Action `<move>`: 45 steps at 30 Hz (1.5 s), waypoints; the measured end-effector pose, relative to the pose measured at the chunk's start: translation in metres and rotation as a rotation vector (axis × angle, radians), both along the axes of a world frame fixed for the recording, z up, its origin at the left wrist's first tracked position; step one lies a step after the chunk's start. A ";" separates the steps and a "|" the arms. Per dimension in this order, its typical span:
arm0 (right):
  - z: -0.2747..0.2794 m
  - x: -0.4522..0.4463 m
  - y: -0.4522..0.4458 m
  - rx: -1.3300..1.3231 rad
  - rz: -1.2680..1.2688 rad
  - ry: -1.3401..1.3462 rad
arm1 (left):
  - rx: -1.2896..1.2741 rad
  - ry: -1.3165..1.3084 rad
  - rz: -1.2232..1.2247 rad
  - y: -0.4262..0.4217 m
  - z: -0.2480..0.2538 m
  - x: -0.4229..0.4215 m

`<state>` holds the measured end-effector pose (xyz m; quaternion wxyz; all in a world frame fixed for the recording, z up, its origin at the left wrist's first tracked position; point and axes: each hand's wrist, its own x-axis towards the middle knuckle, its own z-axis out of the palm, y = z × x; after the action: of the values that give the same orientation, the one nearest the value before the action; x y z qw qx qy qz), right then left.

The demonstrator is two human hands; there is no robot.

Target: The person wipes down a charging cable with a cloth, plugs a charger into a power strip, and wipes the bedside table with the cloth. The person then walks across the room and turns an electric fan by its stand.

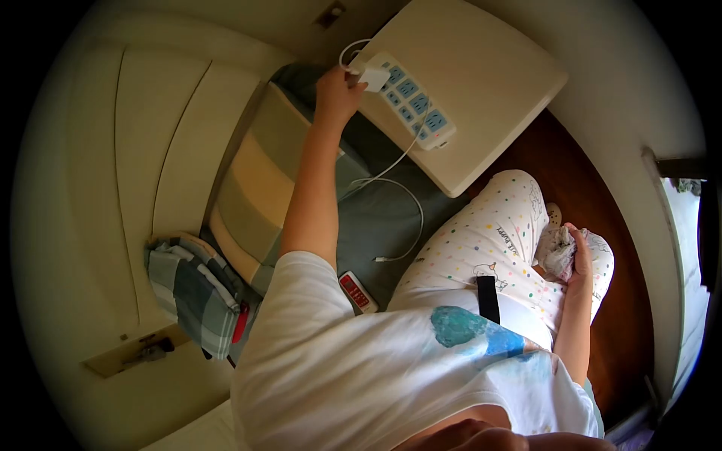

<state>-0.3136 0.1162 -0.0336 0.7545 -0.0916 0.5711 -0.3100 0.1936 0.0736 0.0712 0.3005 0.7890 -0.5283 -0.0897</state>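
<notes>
My left hand [340,94] is closed on a white charger [374,78] at the upper end of a power strip [414,101]. The strip has blue sockets and lies on the cream bedside table [481,68]. A white cable [347,54] loops up beside the charger, and another white cable [421,214] runs down onto the dark bed, its plug end lying loose. My right hand [579,255] rests by my knee, its fingers wrapped round a crumpled whitish cloth [557,254].
A striped pillow [259,177] leans against the padded headboard [169,135]. Folded checked fabric [194,289] lies at the left. A red and white device [357,292] is on the bed beside me. Brown floor [613,316] shows at the right.
</notes>
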 end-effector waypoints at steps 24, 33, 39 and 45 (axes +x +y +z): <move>-0.022 0.005 -0.008 -0.013 0.014 -0.065 | -0.070 -0.133 -0.031 -0.020 -0.017 -0.006; -0.007 0.013 -0.010 0.033 0.016 -0.007 | -0.003 0.014 -0.054 -0.009 -0.005 -0.016; -0.011 0.011 -0.010 0.025 0.022 -0.026 | -0.079 -0.148 -0.092 -0.016 -0.022 -0.007; -0.004 0.013 -0.010 -0.002 0.026 -0.043 | -0.081 -0.206 -0.065 -0.018 -0.024 -0.010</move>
<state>-0.3011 0.1059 -0.0379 0.7707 -0.0932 0.5530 -0.3025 0.1836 0.0557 0.0475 0.2728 0.7639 -0.5849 0.0037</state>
